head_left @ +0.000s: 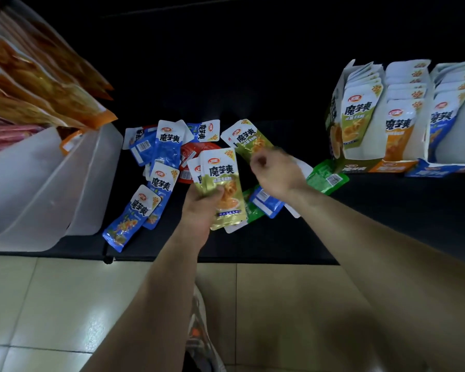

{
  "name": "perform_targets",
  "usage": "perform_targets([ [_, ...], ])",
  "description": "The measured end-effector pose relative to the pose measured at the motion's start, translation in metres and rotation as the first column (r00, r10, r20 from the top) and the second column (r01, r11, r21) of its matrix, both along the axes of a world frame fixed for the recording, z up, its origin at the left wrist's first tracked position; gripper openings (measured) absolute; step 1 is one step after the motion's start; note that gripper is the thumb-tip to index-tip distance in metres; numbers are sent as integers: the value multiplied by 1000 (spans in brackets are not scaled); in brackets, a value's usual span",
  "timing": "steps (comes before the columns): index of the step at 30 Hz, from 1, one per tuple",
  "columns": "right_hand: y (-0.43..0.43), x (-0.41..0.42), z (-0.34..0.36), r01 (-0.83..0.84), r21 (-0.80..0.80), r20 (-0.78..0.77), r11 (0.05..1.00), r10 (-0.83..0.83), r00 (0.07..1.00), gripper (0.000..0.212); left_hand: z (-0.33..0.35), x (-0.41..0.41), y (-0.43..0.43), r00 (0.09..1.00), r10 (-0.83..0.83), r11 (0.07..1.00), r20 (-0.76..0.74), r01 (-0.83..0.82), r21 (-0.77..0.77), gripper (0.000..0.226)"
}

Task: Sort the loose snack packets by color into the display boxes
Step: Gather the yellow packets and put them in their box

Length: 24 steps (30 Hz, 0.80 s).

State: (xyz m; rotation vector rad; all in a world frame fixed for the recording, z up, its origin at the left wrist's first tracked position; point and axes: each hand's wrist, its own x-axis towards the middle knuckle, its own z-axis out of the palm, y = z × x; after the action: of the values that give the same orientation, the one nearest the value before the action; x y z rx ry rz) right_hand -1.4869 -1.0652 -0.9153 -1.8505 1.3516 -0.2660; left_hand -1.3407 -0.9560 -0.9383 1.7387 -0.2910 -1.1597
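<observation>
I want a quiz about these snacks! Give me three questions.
1. What colour is the stack that the left hand holds? A blue, B olive green, C red.
2. True or false: the right hand pinches a green packet.
3. Fill in: the front of the middle display box is ___.
Key: 1 B; 2 true; 3 orange.
</observation>
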Motion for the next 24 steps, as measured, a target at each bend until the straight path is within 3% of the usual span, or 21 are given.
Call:
perform_targets([
  [2,-11,7,-10,-59,-282,-249,958,-14,968,33,-4,8,-3,997,19,998,75,-23,61,24],
  [3,-14,12,-15,-97,-316,-343,944,-18,939,42,-6,9,-3,995,21,998,97,-27,62,27],
  [7,-23,22,-27,-34,-234,-455,972,-79,887,70,-15,8,-1,993,38,999,108,-40,20,33],
  [10,-28,17,-28,10,-270,-405,963,-123,906,80,-19,6,0,993,52,998,104,-55,25,30],
  [13,-29,5,-22,10,-308,-320,951,-114,941,58,-19,7,0,990,59,998,131,-63,23,29],
  [16,-30,-8,-14,90,-169,-201,981,-124,972,46,-15,7,0,988,85,995,131,-92,47,31],
  [21,-26,-24,-15,142,-246,-219,959,-197,956,33,-9,3,-2,987,105,992,118,-113,62,30],
  [24,-22,-36,-12,316,-67,-11,947,-317,948,19,-4,-2,-4,988,119,990,96,-126,61,32],
])
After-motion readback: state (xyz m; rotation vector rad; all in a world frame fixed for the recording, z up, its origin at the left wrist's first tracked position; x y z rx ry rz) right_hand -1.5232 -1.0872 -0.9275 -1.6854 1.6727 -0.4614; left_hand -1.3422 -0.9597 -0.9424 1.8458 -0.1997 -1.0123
